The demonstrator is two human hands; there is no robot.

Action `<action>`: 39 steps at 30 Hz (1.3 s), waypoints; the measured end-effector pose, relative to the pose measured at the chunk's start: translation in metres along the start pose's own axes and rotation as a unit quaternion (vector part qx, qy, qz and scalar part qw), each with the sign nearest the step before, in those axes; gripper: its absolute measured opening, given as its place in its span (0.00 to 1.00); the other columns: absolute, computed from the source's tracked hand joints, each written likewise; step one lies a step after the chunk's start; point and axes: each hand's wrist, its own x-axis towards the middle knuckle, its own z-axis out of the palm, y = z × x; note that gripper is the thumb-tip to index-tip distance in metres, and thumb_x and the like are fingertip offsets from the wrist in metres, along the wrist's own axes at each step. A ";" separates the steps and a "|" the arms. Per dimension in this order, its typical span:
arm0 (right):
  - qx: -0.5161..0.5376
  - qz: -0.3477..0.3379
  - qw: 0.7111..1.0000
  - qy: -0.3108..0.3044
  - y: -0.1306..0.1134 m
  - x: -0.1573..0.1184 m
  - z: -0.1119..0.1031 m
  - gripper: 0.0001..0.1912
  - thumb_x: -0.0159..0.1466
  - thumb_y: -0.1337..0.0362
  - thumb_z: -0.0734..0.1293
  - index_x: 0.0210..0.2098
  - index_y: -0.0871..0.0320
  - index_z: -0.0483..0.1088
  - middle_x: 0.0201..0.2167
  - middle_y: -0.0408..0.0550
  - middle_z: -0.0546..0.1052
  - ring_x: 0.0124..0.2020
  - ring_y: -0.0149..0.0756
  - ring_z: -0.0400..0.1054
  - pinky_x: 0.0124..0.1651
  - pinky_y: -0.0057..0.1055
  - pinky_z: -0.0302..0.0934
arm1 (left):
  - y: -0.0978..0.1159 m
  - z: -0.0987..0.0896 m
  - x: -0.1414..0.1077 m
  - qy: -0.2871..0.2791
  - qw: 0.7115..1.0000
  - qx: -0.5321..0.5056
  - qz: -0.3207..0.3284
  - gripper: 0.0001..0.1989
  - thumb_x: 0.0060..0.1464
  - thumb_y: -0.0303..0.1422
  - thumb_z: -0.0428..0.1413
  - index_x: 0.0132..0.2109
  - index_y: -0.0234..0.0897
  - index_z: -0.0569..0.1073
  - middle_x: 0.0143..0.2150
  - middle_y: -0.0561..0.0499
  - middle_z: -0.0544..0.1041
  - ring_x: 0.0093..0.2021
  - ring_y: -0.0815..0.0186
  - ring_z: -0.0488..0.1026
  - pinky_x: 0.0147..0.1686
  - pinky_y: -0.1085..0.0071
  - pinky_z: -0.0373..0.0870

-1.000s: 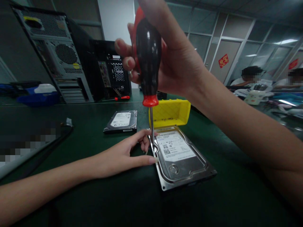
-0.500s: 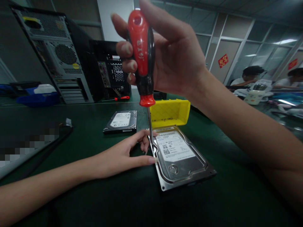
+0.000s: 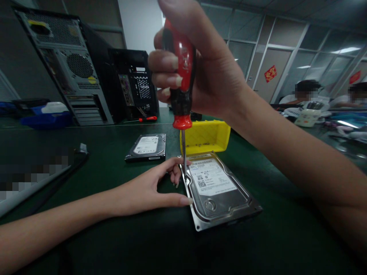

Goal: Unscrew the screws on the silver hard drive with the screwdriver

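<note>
Screwdriver (image 3: 181, 101) upright, its handle wrapped in the fingers of the right hand (image 3: 213, 74), meets the left edge of a hard drive (image 3: 213, 177) lying flat on the green table (image 3: 106, 168), right of centre in the lower frame. The left hand (image 3: 142, 196) clutches nothing: thumb and forefinger rest on that edge either side of the tip, other fingers curled. By this onlooker's judgement the work is midway at best; the drive's lid (image 3: 226, 206) remains on, and how many fasteners are done or left is not clear. A second drive (image 3: 146, 147), left of centre, is also lidded, with no tool on it. The count: two hands, two drives, two screwdrivers, the spare (image 3: 148, 118) lying mid-frame; two computer cases, a large one (image 3: 57, 68) and a smaller one (image 3: 134, 84), upper left; one yellow bin (image 3: 206, 131) at centre right, its dark bits (image 3: 205, 144) too small to number.
</note>
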 end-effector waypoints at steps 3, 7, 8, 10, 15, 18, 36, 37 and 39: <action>-0.010 0.003 1.000 0.022 0.000 -0.002 0.001 0.15 0.69 0.58 0.43 0.41 0.60 0.54 0.23 0.36 0.58 0.21 0.16 0.58 0.30 0.17 0.56 | 0.000 0.000 0.000 -0.001 1.000 -0.003 -0.004 0.32 0.51 0.45 0.60 0.59 0.44 0.58 0.40 0.54 0.63 0.51 0.56 0.63 0.54 0.57 0.59; -0.008 -0.003 0.999 0.054 -0.002 -0.004 0.002 0.16 0.69 0.60 0.42 0.36 0.60 0.54 0.28 0.37 0.64 0.26 0.17 0.62 0.32 0.17 0.60 | 0.000 0.000 -0.001 -0.003 1.000 -0.003 -0.004 0.32 0.51 0.45 0.60 0.60 0.45 0.57 0.40 0.54 0.63 0.52 0.56 0.63 0.54 0.58 0.60; -0.006 0.002 0.998 0.061 -0.002 -0.004 0.003 0.16 0.68 0.61 0.41 0.37 0.59 0.54 0.29 0.36 0.65 0.27 0.17 0.64 0.32 0.17 0.61 | 0.000 -0.001 -0.001 -0.003 1.000 -0.004 -0.005 0.32 0.51 0.45 0.60 0.60 0.45 0.57 0.41 0.54 0.63 0.52 0.56 0.63 0.54 0.58 0.60; -0.012 0.006 0.998 0.069 -0.003 -0.003 0.005 0.18 0.68 0.62 0.39 0.40 0.59 0.55 0.31 0.35 0.66 0.29 0.16 0.66 0.33 0.16 0.63 | 0.000 -0.001 -0.001 -0.005 1.000 -0.004 -0.010 0.32 0.51 0.46 0.59 0.60 0.45 0.57 0.41 0.54 0.63 0.51 0.57 0.64 0.54 0.58 0.60; -0.026 0.018 0.999 0.016 -0.008 -0.002 0.012 0.19 0.68 0.64 0.39 0.46 0.61 0.56 0.33 0.37 0.67 0.32 0.17 0.68 0.36 0.17 0.64 | 0.000 0.000 -0.001 -0.006 1.000 -0.002 -0.006 0.31 0.52 0.46 0.59 0.60 0.45 0.57 0.42 0.54 0.62 0.50 0.57 0.65 0.54 0.59 0.58; -0.018 0.032 0.999 0.003 -0.010 -0.004 0.012 0.19 0.69 0.63 0.40 0.49 0.61 0.56 0.32 0.39 0.64 0.33 0.19 0.65 0.38 0.19 0.64 | -0.001 0.000 -0.002 -0.003 1.000 -0.002 -0.005 0.32 0.52 0.45 0.59 0.60 0.44 0.57 0.41 0.54 0.62 0.51 0.57 0.64 0.54 0.59 0.58; 0.024 0.037 0.998 0.053 -0.007 -0.002 0.012 0.16 0.68 0.61 0.42 0.34 0.60 0.54 0.21 0.36 0.55 0.20 0.16 0.53 0.29 0.17 0.52 | -0.003 0.001 -0.001 0.006 1.000 -0.003 0.001 0.31 0.53 0.45 0.59 0.60 0.45 0.58 0.41 0.54 0.64 0.54 0.56 0.62 0.54 0.59 0.60; 0.021 0.032 0.998 0.050 -0.007 -0.002 0.011 0.15 0.69 0.62 0.43 0.33 0.61 0.54 0.20 0.36 0.54 0.19 0.16 0.53 0.28 0.16 0.51 | -0.003 0.001 -0.001 0.007 1.000 -0.003 0.000 0.31 0.53 0.45 0.59 0.60 0.45 0.58 0.42 0.54 0.64 0.54 0.56 0.62 0.54 0.59 0.60; 0.025 0.025 0.998 0.060 -0.006 -0.001 0.010 0.14 0.69 0.64 0.45 0.31 0.61 0.53 0.19 0.35 0.54 0.17 0.15 0.52 0.26 0.15 0.49 | -0.003 0.001 -0.001 0.005 1.000 -0.002 -0.005 0.31 0.53 0.45 0.59 0.60 0.44 0.57 0.42 0.54 0.64 0.54 0.56 0.62 0.54 0.59 0.60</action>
